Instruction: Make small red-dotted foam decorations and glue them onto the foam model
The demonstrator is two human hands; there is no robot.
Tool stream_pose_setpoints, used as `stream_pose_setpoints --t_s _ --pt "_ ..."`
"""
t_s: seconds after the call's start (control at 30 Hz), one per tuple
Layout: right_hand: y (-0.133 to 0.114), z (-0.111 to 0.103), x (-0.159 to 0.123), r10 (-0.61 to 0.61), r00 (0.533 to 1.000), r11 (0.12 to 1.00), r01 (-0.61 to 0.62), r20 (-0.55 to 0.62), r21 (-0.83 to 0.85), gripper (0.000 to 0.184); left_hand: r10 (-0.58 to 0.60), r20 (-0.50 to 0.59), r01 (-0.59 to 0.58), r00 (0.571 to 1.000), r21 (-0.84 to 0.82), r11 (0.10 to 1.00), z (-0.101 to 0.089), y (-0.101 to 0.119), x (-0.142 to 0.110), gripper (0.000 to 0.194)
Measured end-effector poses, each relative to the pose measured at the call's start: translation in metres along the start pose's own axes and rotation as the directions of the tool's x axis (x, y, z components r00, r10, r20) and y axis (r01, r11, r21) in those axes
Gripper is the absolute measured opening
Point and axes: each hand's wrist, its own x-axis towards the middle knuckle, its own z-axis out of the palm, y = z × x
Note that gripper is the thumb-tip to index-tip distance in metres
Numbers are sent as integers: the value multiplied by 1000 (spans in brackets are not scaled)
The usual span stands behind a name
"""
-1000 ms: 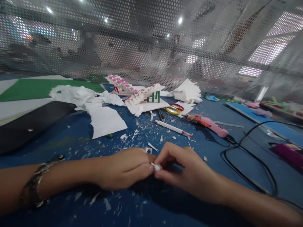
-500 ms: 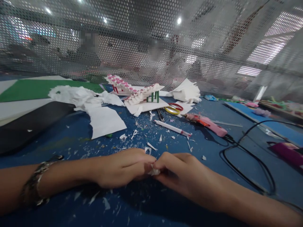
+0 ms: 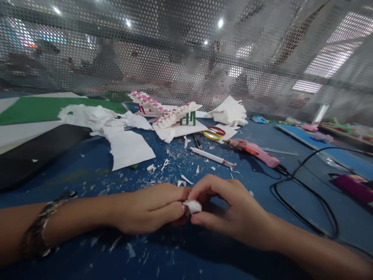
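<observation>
A small white wad (image 3: pixel 194 207) is sitting between the two hands, over the desk (image 3: pixel 264 184). The left hand (image 3: pixel 151 210) is pinching its left end with thumb and forefinger; the right hand (image 3: pixel 233 206) is curving thumb and forefinger about the other side — whether those fingers are gripping or only touching, I cannot tell. Half a second ago they were closing over the wad and hiding much of it; now they are standing wider apart and more white is showing. The left hand is keeping nearly the same place. Beyond, a marker pen (image 3: pixel 211 156) and a pink glue gun (image 3: pixel 260 153) are lying among paper scraps (image 3: pixel 165 165). Toward the desk's far right corner, a blue board — perhaps a shallow tray (image 3: pixel 346 155) — is carrying a lilac clump (image 3: pixel 322 137).
</observation>
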Motion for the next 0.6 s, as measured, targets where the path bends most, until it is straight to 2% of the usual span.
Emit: stream_pose_setpoints --t_s 0.13,0.23,0.43,0.6 --pt "0 -2 -1 -62 998 997 62 0 -47 13 6 33 -8 999 60 998 0 -1 0 22" --pt "-2 -2 -3 -75 997 993 77 29 -88 11 4 5 -5 1000 86 996 0 -3 0 24" --pt "-8 1 -4 -77 995 973 88 56 -215 7 116 17 -117 993 95 989 1 -7 -2 25" --pt "-7 3 -6 -117 993 962 120 30 -244 6 52 21 -54 998 77 996 4 -5 -1 35"
